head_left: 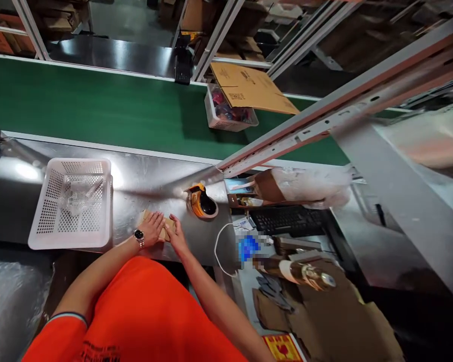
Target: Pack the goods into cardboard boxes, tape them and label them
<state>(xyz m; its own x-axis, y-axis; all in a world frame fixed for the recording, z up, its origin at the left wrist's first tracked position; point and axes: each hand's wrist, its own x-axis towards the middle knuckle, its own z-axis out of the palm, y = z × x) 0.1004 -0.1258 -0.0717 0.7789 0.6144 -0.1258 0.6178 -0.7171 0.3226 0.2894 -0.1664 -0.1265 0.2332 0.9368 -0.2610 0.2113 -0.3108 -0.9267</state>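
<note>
A small brown cardboard box (168, 229) lies on the metal worktop (136, 186) close to my body. My left hand (153, 229), with a watch on its wrist, rests flat across the box's left part, fingers stretched out together. Against the right edge, my right hand (177, 236) grips the cardboard, thumb on top; its other fingers are partly hidden. Just beyond my right hand stands an orange and black tape dispenser (196, 196) with a roll of tape (208, 210).
A white perforated basket (107, 211) at left holds clear plastic packaging. Beyond runs a green conveyor belt (98, 110) carrying a filled white basket (215, 118) under a cardboard sheet (252, 88). To the right are a keyboard (287, 221), a bottle (305, 274), a white cable (217, 246) and a slanting metal post (287, 141).
</note>
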